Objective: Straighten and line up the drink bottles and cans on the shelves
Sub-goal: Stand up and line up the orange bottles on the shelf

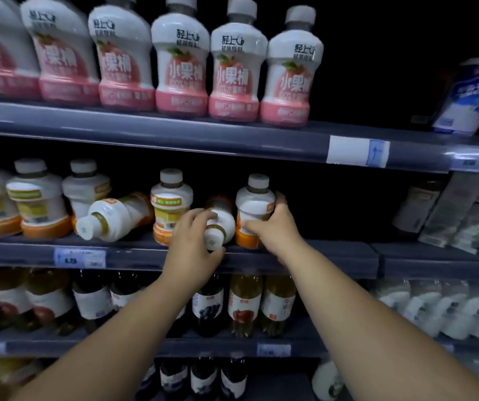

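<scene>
Dim store shelf [319,256] — left grip [192,241] clasps toppled bottle [221,224], right grip [273,227] clasps upright bottle [254,202].

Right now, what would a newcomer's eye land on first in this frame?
Both hands meet on the grey middle shelf: the left hand grips a toppled white-and-orange plastic bottle lying cap toward the camera, and the right hand holds an upright bottle beside it. Left of them a second toppled bottle lies on its side; above, a row of pink-and-white bottles lines the top shelf.
</scene>
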